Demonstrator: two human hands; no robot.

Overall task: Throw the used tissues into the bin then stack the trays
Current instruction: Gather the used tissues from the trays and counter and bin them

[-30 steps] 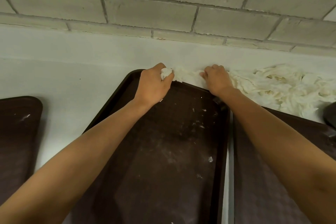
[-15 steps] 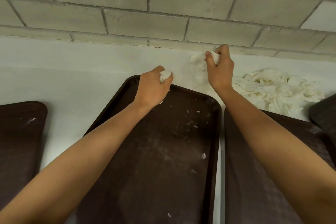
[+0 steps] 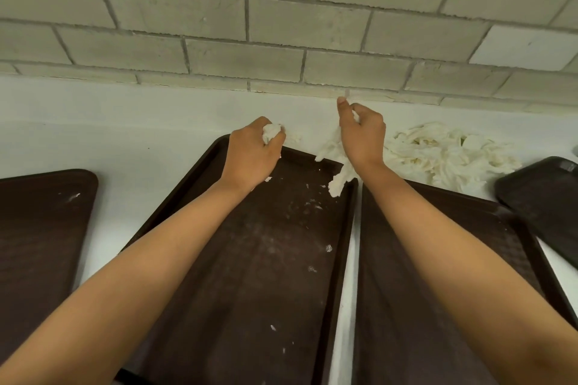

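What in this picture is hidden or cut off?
Head view:
- Bin: outside the frame.
- Leftmost tray: cut by the left edge.
- Rightmost tray: cut by the right edge.
- Wad of tissue: mostly covered by the left hand.
- Right hand: its back hides the grip on the hanging tissue.

Of the person, only two arms are shown, and both are seen bare from the fingers down to the lower edge of the picture. On the back of the left hand (image 3: pixel 250 159) the knuckles can be made out as low, rounded ridges. The back of the right hand (image 3: pixel 362 137) is seen too, and a short-trimmed nail (image 3: pixel 343 100) can just be made out at the tip of its thumb. The wrists are narrow and smooth. The left forearm (image 3: pixel 150 266) and the right forearm (image 3: pixel 444 247) are slender and are drawn much broader toward the bottom corners (an effect of the wide lens). Finer detail of the fingers is lost to blur.
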